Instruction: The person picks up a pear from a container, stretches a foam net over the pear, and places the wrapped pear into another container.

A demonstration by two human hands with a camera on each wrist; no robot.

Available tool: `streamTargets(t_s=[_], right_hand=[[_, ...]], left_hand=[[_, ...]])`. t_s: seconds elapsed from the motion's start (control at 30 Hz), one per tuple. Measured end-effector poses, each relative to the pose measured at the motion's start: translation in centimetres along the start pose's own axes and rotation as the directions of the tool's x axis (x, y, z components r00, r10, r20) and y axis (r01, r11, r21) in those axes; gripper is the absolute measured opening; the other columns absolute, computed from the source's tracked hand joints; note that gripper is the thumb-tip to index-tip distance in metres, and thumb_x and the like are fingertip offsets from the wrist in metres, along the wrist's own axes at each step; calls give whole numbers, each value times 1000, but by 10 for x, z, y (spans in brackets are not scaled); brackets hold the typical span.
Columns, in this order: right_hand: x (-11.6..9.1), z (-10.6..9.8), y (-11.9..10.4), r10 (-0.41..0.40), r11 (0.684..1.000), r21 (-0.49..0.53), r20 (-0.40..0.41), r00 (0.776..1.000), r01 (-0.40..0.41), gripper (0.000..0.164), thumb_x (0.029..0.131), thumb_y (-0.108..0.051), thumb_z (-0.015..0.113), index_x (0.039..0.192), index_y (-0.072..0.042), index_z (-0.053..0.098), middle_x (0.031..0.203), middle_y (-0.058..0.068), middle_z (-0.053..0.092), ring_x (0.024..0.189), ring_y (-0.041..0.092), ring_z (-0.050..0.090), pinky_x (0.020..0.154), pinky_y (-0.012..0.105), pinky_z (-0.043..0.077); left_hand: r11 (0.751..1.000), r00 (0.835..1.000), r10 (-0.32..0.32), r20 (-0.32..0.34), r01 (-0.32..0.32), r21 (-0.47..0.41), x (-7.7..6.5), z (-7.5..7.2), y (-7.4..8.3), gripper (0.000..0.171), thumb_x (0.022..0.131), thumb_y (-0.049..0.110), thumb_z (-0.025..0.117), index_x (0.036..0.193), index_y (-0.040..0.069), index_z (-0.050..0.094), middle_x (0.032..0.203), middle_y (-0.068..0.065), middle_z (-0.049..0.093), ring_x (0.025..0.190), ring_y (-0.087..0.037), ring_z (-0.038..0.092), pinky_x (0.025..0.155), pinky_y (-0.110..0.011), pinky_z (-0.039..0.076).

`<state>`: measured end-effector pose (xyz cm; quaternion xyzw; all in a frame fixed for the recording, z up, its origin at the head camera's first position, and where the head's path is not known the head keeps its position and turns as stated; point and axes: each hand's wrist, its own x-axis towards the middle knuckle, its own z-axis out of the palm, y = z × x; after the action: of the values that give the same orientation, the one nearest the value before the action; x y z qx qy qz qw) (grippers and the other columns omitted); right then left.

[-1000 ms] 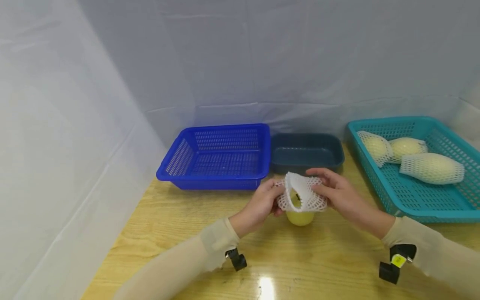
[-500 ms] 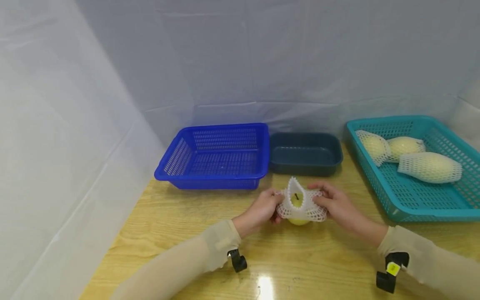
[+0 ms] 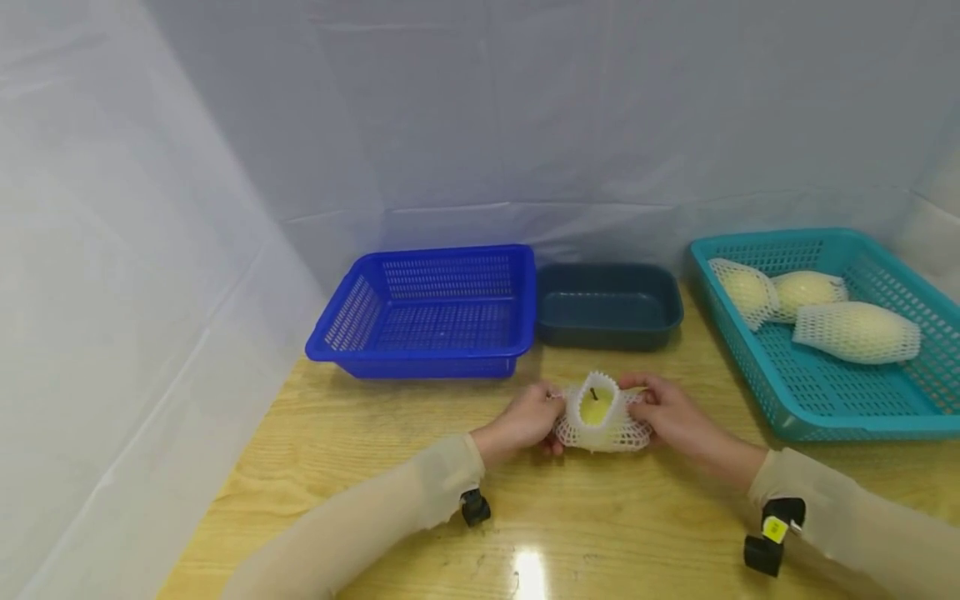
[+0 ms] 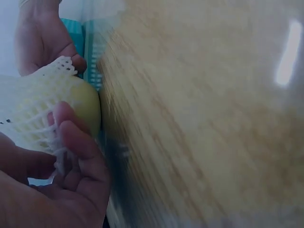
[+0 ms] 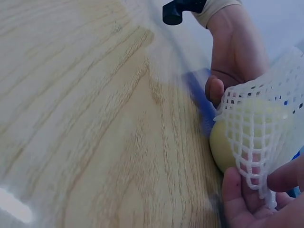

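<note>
A round yellow-green fruit with a dark stem, like an apple or pear (image 3: 595, 408), stands on the wooden table in the head view. Around it sits a white foam net sleeve (image 3: 617, 435), its upper opening showing the stem. My left hand (image 3: 525, 419) pinches the left edge of the net between thumb and fingers. On the opposite side, my right hand (image 3: 681, 425) pinches the right edge. In the left wrist view the bottom of the fruit (image 4: 89, 104) is bare below the net. The right wrist view shows net mesh (image 5: 254, 137) stretched over the fruit's side.
Behind the hands stand a blue perforated basket (image 3: 427, 367) and a dark teal tray (image 3: 609, 339), side by side. A turquoise basket (image 3: 862, 429) on the right holds three netted fruits (image 3: 858, 332). White sheeting (image 3: 480, 108) hangs behind and at the left.
Both hands have moved down, drawing the foam net lower over the fruit. More of the fruit is covered, and its stem shows more clearly in the opening.
</note>
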<state>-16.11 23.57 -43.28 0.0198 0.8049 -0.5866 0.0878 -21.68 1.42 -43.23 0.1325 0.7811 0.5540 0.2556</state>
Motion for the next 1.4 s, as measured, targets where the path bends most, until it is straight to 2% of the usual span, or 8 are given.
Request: streamTargets(t_s=[0.2, 0.33, 0.77, 0.87, 0.97, 1.1, 1.27, 1.4], right_hand=[[6, 1, 3, -53, 977, -205, -2, 999, 52, 42, 94, -2, 48, 136, 6, 49, 77, 9, 51, 63, 19, 52, 56, 35, 52], [9, 0, 4, -124, 916, -386, -1, 992, 114, 35, 93, -3, 53, 127, 4, 57, 79, 8, 57, 63, 18, 51, 57, 33, 45], [10, -2, 7, -257, 839, -502, -21, 966, 212, 43, 87, 3, 62, 130, -2, 59, 106, 14, 64, 93, 26, 60, 79, 41, 48], [8, -5, 3, -300, 841, -465, 25, 954, 277, 56, 83, 9, 59, 138, -4, 54, 113, 18, 63, 82, 23, 60, 71, 37, 50], [4, -7, -3, -323, 846, -413, 103, 941, 336, 68, 81, 10, 61, 146, -5, 47, 120, 20, 61, 74, 15, 58, 64, 29, 50], [0, -8, -8, -329, 850, -363, 199, 923, 382, 80, 80, 3, 71, 152, -2, 37, 126, 20, 58, 81, 17, 61, 68, 27, 53], [1, -6, -8, -293, 865, -340, 256, 921, 370, 91, 75, -3, 75, 155, 0, 30, 119, 15, 59, 87, 20, 58, 72, 27, 52], [1, -5, -6, -264, 877, -330, 277, 924, 349, 94, 77, -3, 77, 156, 1, 27, 125, 17, 58, 98, 23, 59, 79, 29, 53]], left_hand=[[986, 999, 14, 32, -19, 166, 7, -4, 0, 20, 107, 13, 40, 106, 0, 55, 71, -15, 65, 47, -17, 60, 46, -30, 53], [948, 999, 31, 31, -39, 315, 10, -8, 1, 20, 107, 14, 40, 101, 3, 56, 76, -11, 64, 51, -19, 62, 49, -31, 54], [658, 974, 228, 7, -160, 736, 8, -13, 10, 26, 93, 8, 57, 118, 10, 61, 103, -2, 64, 92, -15, 60, 83, -34, 53], [649, 962, 272, 39, -212, 731, 2, -15, 11, 35, 92, 6, 58, 126, 10, 59, 110, -4, 62, 101, -17, 59, 87, -35, 52], [683, 958, 277, 77, -253, 686, -5, -16, 15, 52, 87, 9, 67, 137, 12, 53, 120, -5, 60, 102, -16, 59, 85, -33, 52], [740, 947, 281, 155, -316, 594, -6, -14, 20, 72, 79, 15, 81, 144, 11, 48, 128, -5, 59, 105, -14, 59, 88, -29, 51], [736, 920, 323, 223, -392, 551, 1, -7, 14, 77, 73, 23, 88, 140, 10, 50, 125, -1, 62, 110, -11, 57, 97, -26, 48], [772, 908, 322, 267, -415, 482, 6, -3, 7, 75, 75, 17, 87, 140, 13, 49, 121, 2, 63, 107, -8, 58, 97, -24, 48]])
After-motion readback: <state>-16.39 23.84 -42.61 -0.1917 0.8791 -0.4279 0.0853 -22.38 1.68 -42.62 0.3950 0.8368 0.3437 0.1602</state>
